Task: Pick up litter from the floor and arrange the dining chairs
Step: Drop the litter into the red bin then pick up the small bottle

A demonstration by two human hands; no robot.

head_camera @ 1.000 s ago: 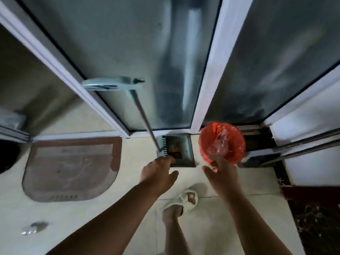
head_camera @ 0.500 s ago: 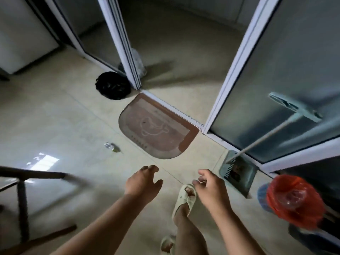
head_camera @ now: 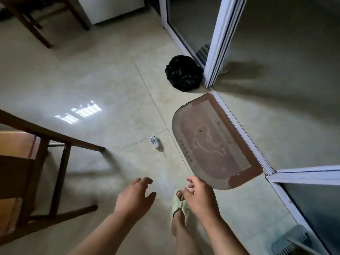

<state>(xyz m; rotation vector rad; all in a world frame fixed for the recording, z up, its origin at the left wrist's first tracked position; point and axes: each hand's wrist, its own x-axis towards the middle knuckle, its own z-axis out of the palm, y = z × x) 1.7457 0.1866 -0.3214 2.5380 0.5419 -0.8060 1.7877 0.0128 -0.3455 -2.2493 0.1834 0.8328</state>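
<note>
Litter [head_camera: 154, 141] here means one small, clear, crumpled-looking piece lying on the tiled floor [head_camera: 103, 85], between the near dining chair [head_camera: 42, 162] and the brown doormat [head_camera: 211, 142], just short of the mat's curved edge and well ahead of both hands. It looks like a little plastic bottle or wrapper with a yellowish tip, so I judge it light, thin-walled and easy to dent, perhaps slick on the glossy tile; a pinch across its middle with thumb and two fingers should do. What it really is I cannot tell at this size.

The left hand [head_camera: 135, 196] and the right hand [head_camera: 199, 195] both hang empty, fingers loosely curled and apart, touching nothing. A foot in a pale slipper [head_camera: 179, 207] shows between the forearms.

The near chair is cut off by the left edge, so its back and far legs are unseen; it should be stiff and fairly heavy, best taken by the top rail or seat frame. A second chair [head_camera: 36, 19] at the upper left shows legs only. A black bag [head_camera: 184, 73] sits by the sliding door frame [head_camera: 219, 41]; its contents are hidden. A greenish toothed object [head_camera: 290, 242] at the bottom right is cropped.
</note>
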